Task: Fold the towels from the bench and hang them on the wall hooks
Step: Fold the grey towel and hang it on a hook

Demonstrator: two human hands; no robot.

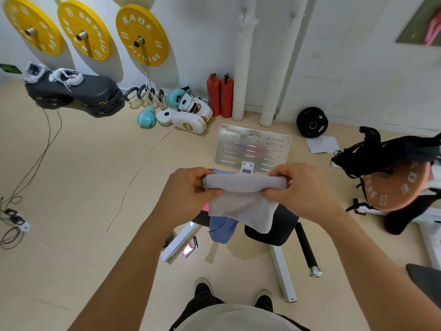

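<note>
A light grey towel is held up in the middle of the view, its top edge doubled over into a thick fold and a loose corner hanging down. My left hand grips the fold's left end. My right hand pinches its right end. Below it the black bench carries a blue towel that droops over the edge, and a bit of pink cloth shows beside it. Two metal wall hooks sit high on the white wall ahead.
A slotted metal plate stands beyond the bench. Two red fire extinguishers, boxing gloves and pads line the wall. Yellow weight plates hang at left. Cables cross the floor. A second bench with an orange plate is at right.
</note>
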